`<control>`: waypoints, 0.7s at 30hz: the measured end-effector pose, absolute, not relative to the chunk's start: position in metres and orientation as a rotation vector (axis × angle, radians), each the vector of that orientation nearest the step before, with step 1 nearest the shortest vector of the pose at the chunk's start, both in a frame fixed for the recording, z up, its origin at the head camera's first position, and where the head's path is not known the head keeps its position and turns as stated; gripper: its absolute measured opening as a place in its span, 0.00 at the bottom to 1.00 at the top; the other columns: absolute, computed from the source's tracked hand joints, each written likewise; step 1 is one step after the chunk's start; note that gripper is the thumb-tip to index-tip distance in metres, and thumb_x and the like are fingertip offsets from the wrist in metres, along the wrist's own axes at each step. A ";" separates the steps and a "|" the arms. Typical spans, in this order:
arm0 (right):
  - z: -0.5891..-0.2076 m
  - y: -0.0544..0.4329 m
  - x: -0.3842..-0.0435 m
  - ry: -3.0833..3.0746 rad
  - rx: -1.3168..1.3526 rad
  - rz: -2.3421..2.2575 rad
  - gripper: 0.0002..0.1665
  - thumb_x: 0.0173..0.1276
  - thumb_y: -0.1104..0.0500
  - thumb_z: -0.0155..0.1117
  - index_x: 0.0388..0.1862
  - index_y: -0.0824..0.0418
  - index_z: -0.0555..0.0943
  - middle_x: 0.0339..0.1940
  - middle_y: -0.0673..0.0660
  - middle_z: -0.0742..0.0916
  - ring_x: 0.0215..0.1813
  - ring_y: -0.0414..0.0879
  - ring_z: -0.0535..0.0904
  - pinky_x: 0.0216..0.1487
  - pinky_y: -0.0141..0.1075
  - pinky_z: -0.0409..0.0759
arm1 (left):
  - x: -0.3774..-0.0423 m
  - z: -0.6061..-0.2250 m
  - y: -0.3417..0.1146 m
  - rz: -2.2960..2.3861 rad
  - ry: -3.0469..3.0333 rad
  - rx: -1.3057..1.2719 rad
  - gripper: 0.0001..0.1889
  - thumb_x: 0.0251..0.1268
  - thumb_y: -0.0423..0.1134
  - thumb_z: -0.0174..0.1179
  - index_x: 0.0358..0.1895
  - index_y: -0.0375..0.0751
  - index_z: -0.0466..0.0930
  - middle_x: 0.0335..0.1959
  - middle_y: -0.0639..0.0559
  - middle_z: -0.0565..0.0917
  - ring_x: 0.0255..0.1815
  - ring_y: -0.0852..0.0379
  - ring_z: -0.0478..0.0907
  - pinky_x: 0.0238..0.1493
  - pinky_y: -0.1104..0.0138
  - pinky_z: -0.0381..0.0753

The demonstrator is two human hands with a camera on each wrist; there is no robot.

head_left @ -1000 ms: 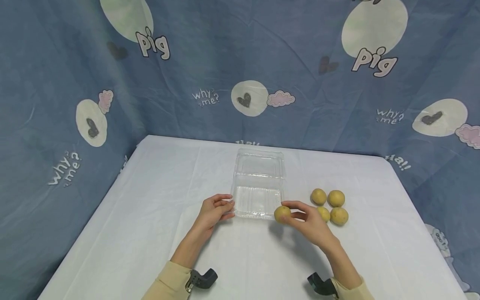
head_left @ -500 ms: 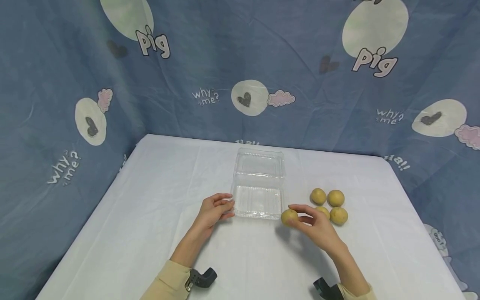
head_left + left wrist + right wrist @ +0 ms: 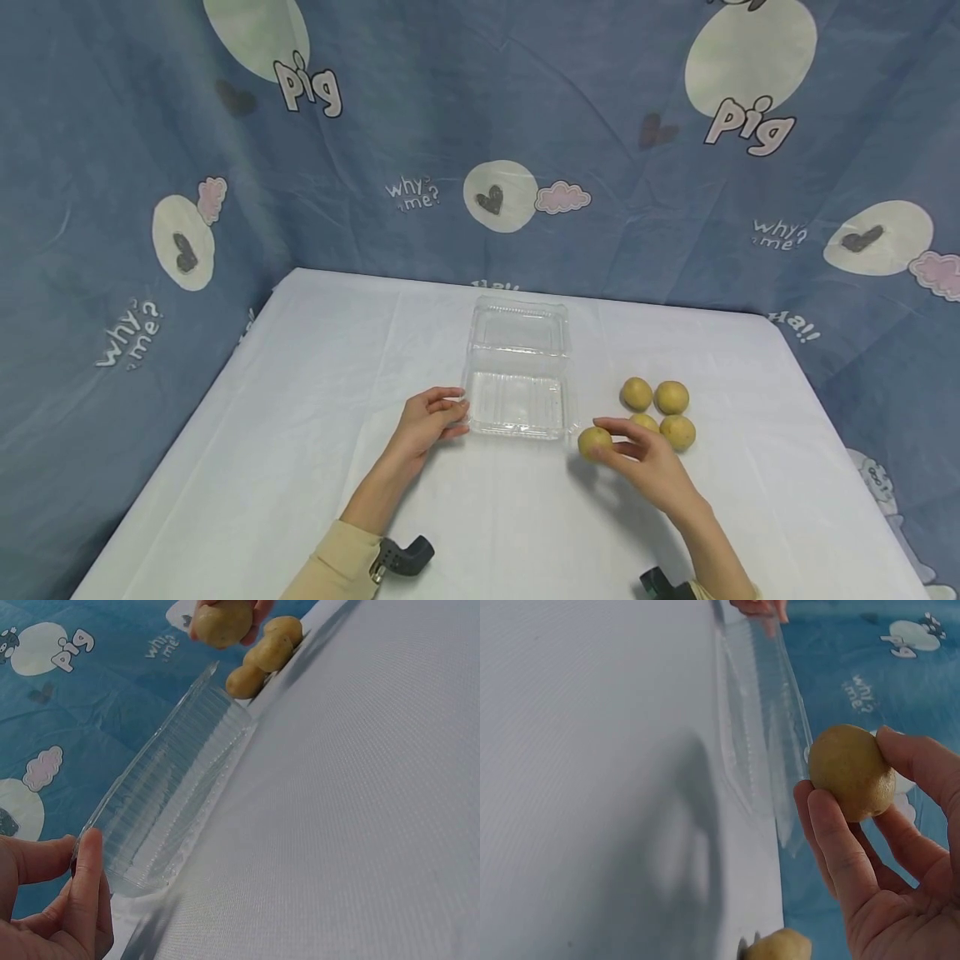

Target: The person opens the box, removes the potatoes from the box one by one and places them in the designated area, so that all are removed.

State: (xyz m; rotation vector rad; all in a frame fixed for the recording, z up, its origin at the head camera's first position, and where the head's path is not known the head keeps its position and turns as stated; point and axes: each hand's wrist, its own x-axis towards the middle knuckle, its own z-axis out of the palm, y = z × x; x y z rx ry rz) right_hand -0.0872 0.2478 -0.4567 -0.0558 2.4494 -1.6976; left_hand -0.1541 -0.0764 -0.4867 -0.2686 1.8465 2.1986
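Observation:
My left hand (image 3: 431, 423) pinches the left rim of a clear plastic clamshell box (image 3: 517, 404) between thumb and fingers. The box's lid (image 3: 520, 327) is folded back toward the far side, and its tray holds nothing. Just right of the tray's near corner, my right hand (image 3: 651, 462) grips a round yellow fruit (image 3: 595, 442) with thumb and fingertips. In the right wrist view this fruit (image 3: 852, 772) is held above the table, apart from the box. Behind my right hand several similar fruits (image 3: 672, 397) sit in a cluster, one partly hidden by the fingers.
A white cloth (image 3: 337, 350) covers the table. Behind and beside it hangs a blue printed curtain (image 3: 420, 100). Dark wrist mounts (image 3: 405, 557) stick out from both forearms, and the right one is cut off by the frame's lower edge.
My right hand has moved right and a little nearer to me with the fruit, away from the tray's corner. The left hand and the box have stayed put.

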 end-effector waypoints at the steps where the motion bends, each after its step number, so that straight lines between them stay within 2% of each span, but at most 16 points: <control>1: -0.456 0.249 -0.086 2.451 -0.051 -1.695 0.30 0.62 0.54 0.73 0.61 0.62 0.78 0.62 0.59 0.79 0.56 0.55 0.80 0.50 0.34 0.82 | -0.154 -0.486 -0.076 2.197 1.848 -0.270 0.18 0.63 0.27 0.64 0.55 0.26 0.76 0.32 0.46 0.78 0.33 0.57 0.79 0.38 0.66 0.88; 15: -0.460 0.260 -0.077 2.429 0.050 -1.716 0.31 0.62 0.54 0.73 0.62 0.62 0.77 0.63 0.60 0.78 0.53 0.48 0.81 0.48 0.32 0.82 | -0.154 -0.486 -0.076 2.189 1.855 -0.278 0.18 0.64 0.27 0.64 0.56 0.26 0.76 0.32 0.46 0.78 0.33 0.57 0.79 0.39 0.66 0.88; 21: -0.466 0.267 -0.073 2.467 0.139 -1.675 0.31 0.62 0.52 0.73 0.63 0.59 0.78 0.62 0.58 0.79 0.54 0.49 0.81 0.49 0.32 0.80 | -0.155 -0.486 -0.076 2.190 1.854 -0.280 0.18 0.64 0.27 0.64 0.55 0.26 0.76 0.32 0.46 0.78 0.33 0.56 0.79 0.39 0.66 0.88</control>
